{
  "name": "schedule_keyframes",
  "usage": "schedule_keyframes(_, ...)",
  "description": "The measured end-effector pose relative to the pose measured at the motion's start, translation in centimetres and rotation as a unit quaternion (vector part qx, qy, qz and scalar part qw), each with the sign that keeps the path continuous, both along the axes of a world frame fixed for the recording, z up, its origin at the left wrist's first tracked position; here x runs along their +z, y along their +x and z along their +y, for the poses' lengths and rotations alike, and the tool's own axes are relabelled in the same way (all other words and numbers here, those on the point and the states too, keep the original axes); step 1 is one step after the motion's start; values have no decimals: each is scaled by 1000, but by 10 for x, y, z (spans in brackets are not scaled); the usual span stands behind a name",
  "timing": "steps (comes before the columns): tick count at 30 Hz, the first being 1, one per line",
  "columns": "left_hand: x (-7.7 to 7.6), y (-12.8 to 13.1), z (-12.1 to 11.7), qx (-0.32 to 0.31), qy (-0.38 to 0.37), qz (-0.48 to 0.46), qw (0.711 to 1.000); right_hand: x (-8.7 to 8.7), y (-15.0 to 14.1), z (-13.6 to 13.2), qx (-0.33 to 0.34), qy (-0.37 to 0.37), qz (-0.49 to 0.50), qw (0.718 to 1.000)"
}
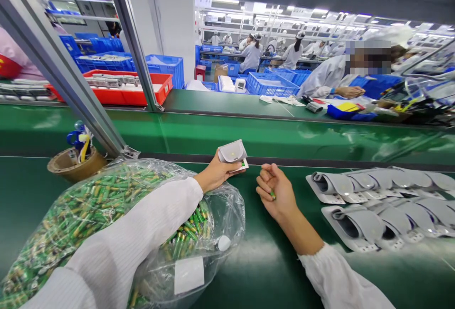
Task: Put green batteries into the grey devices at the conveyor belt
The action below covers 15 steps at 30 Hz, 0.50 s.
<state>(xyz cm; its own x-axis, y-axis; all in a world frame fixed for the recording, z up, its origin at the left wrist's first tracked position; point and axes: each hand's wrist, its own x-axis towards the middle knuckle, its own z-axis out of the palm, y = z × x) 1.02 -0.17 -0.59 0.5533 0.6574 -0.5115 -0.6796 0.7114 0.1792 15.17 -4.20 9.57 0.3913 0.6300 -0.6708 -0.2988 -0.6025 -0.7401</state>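
Observation:
My left hand point(215, 174) is closed around a grey wrist-cuff device point(232, 151) with a white edge, held above the conveyor bench. A bit of green shows at the device's lower right side. To its right, my right hand point(280, 194) is raised with fingers curled, and a small green battery point(273, 195) shows in its palm. Whether it holds more batteries is hidden by the fingers. Beneath my left forearm lies a clear plastic bag point(232, 216), its mouth open, filled with many green-and-gold batteries point(106, 204).
Two rows of grey cuff devices point(359, 226) lie at the right. At the left stands a brown round holder point(73, 169) with tools. Metal posts point(64, 58) rise in front. Beyond the green belt are a red tray point(121, 96), blue crates point(272, 86) and a co-worker point(329, 77).

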Motion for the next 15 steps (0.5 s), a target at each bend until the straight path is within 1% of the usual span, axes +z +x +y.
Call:
schedule_keyframes(1, 0, -1, 1, 5, -7, -1, 1000, 4, 3, 4, -74, -33, 56, 995)
schedule_keyframes(2, 0, -1, 2, 10, -13, -1, 1000, 7, 6, 8, -122, -60, 88, 987)
schedule_keyframes(3, -1, -2, 3, 14, -19, -1, 1000, 10, 8, 12, -153, -82, 102, 979)
schedule_keyframes(5, -1, -3, 4, 12, -28, -5, 1000, 15, 10, 17, -186, -107, 123, 969)
schedule_keyframes(8, 0, -6, 6, -16, -42, -20, 999, 20, 6, 19, -199, -107, 169, 959)
schedule_keyframes(10, 1, -7, 7, -27, -51, -32, 998, 22, 2, 18, -184, -134, 165, 960)
schedule_keyframes(11, 1, -7, 7, -27, -54, -35, 998, 22, 0, 17, -160, -161, 145, 963)
schedule_keyframes(13, 3, -7, 8, -24, -58, -33, 997, 19, -1, 14, -76, -202, 80, 973)
schedule_keyframes(14, 3, -8, 7, -26, -58, -30, 998, 16, -1, 12, -23, -200, 38, 979)
schedule_keyframes(15, 4, -8, 7, -30, -56, -27, 998, 11, 1, 10, 28, -183, -8, 983)
